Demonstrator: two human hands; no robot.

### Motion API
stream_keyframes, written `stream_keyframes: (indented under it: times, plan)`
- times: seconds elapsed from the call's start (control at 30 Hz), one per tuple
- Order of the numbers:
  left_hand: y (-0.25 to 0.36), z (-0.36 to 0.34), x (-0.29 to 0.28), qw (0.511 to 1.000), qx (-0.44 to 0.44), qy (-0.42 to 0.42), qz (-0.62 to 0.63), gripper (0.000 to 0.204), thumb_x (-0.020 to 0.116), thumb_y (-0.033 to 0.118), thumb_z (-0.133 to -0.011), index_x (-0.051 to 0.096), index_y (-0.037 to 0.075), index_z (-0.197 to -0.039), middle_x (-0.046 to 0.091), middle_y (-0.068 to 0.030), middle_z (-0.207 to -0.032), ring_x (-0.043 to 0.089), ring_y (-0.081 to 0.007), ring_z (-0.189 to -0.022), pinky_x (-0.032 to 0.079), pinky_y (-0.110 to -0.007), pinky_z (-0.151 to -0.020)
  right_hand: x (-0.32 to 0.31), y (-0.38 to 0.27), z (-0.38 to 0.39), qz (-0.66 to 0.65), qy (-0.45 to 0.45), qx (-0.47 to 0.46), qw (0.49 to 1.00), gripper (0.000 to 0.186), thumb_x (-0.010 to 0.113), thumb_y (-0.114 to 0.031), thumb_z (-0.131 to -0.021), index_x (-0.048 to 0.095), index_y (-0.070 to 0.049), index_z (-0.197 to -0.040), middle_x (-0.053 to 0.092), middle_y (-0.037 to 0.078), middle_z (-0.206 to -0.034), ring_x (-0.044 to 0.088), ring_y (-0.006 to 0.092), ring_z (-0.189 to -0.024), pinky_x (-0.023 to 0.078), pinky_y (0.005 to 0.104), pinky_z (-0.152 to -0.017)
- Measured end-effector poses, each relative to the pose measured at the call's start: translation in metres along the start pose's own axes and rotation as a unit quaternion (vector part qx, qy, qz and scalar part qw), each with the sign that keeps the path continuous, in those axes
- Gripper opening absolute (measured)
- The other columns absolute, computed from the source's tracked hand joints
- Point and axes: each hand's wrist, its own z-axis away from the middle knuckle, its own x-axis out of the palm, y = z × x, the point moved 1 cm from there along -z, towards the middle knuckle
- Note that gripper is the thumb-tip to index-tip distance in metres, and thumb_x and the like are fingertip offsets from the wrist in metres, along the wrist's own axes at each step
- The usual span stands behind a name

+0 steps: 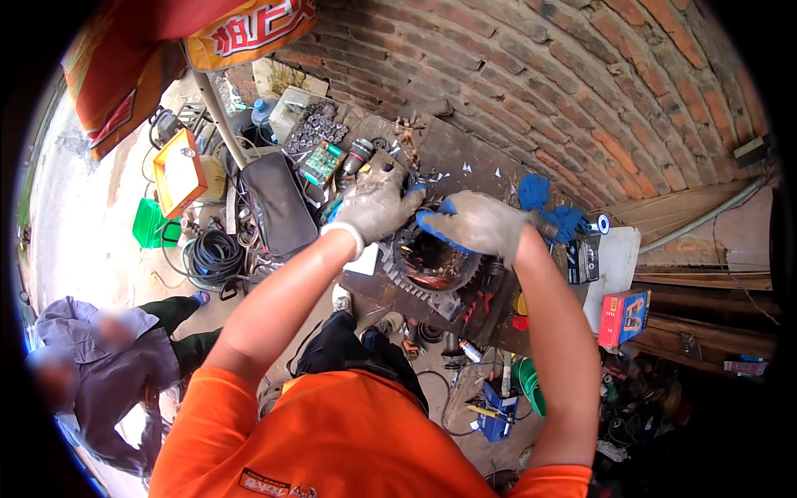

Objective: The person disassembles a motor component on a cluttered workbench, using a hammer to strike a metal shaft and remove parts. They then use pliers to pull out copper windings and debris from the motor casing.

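1. object: a finned metal ring [413, 286], with copper-coloured wire [452, 276] inside, lies on the dark bench [465, 162], below and between the two hands, close to the side nearest the wearer.

2. left hand [378, 202]: gloved, above the ring's far left part, fingers bent, thumb reaching toward the other hand. whether the fingers grip anything cannot be told.

3. right hand [484, 222]: gloved, over the ring's far right part, with blue-coated fingers bent inward above the opening. a thin strand between them could not be made out; whether they pinch one cannot be told.

4. snagging: the bent fingers lie close to the wire; a glove catching on a loop could tug it out of place or scrape its coating.

5. slipping: neither hand plainly steadies the ring, so an uneven pull or a knock from a forearm could turn it or shift it toward the near edge.

6. contamination: loose white scraps [498, 173] lie on the bench beyond the hands; a sweeping glove could carry one into the opening.

7. crowding: red-handled pliers [470, 312] lie just beside the ring; were it to slide, its fins could strike them.
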Motion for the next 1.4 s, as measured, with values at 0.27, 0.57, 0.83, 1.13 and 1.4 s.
stream_keyframes:
  times: [0.27, 0.57, 0.83, 1.13, 1.4]
  plan:
    - [-0.010, 0.004, 0.014, 0.996, 0.019, 0.084, -0.002, 0.046, 0.055, 0.041, -0.093, 0.065, 0.003, -0.116, 0.059, -0.0229, -0.121, 0.057, -0.0415, -0.112, 0.046, -0.049, -0.095, 0.028, 0.002, 0.003, -0.152, -0.046, 0.028, 0.987, 0.041, 0.053, -0.032, -0.095, 0.067, 0.006, -0.098, 0.071, 0.019, -0.082, 0.071, 0.0243, -0.074, 0.054, 0.0404, -0.064]
    - [-0.005, -0.002, 0.009, 0.999, -0.019, 0.036, -0.016, 0.040, 0.054, 0.035, -0.093, 0.070, -0.002, -0.100, 0.058, -0.0201, -0.125, 0.061, -0.0403, -0.107, 0.048, -0.048, -0.092, 0.111, -0.025, 0.071, -0.075, 0.254, 0.078, 0.961, 0.033, 0.053, -0.031, -0.094, 0.056, 0.000, -0.101, 0.067, 0.026, -0.080, 0.067, 0.0440, -0.076, 0.053, 0.0531, -0.068]
    - [-0.023, 0.009, -0.001, 0.990, -0.030, 0.010, 0.138, 0.053, 0.054, 0.047, -0.094, 0.066, -0.003, -0.106, 0.064, -0.0274, -0.111, 0.061, -0.0408, -0.106, 0.047, -0.045, -0.094, 0.075, -0.012, 0.057, -0.126, 0.165, 0.103, 0.973, 0.039, 0.052, -0.037, -0.091, 0.063, -0.002, -0.104, 0.068, 0.027, -0.095, 0.065, 0.0439, -0.092, 0.051, 0.0506, -0.085]
    - [0.022, 0.105, 0.011, 0.949, 0.266, 0.068, -0.153, 0.052, 0.083, 0.036, -0.066, 0.067, 0.015, -0.111, 0.057, -0.0127, -0.121, 0.053, -0.0359, -0.117, 0.046, -0.048, -0.097, 0.047, 0.038, 0.011, -0.165, 0.122, 0.084, 0.975, 0.030, 0.062, -0.030, -0.086, 0.071, -0.002, -0.096, 0.070, 0.021, -0.086, 0.069, 0.0355, -0.082, 0.054, 0.0413, -0.076]
    - [-0.001, 0.093, -0.001, 0.972, 0.220, 0.085, 0.024, 0.037, 0.075, 0.014, -0.072, 0.066, 0.005, -0.106, 0.061, -0.0154, -0.113, 0.063, -0.0368, -0.101, 0.054, -0.044, -0.085, 0.063, 0.026, 0.037, -0.088, 0.204, 0.099, 0.970, 0.034, 0.058, -0.034, -0.088, 0.069, -0.006, -0.103, 0.069, 0.023, -0.096, 0.066, 0.0415, -0.094, 0.052, 0.0480, -0.083]
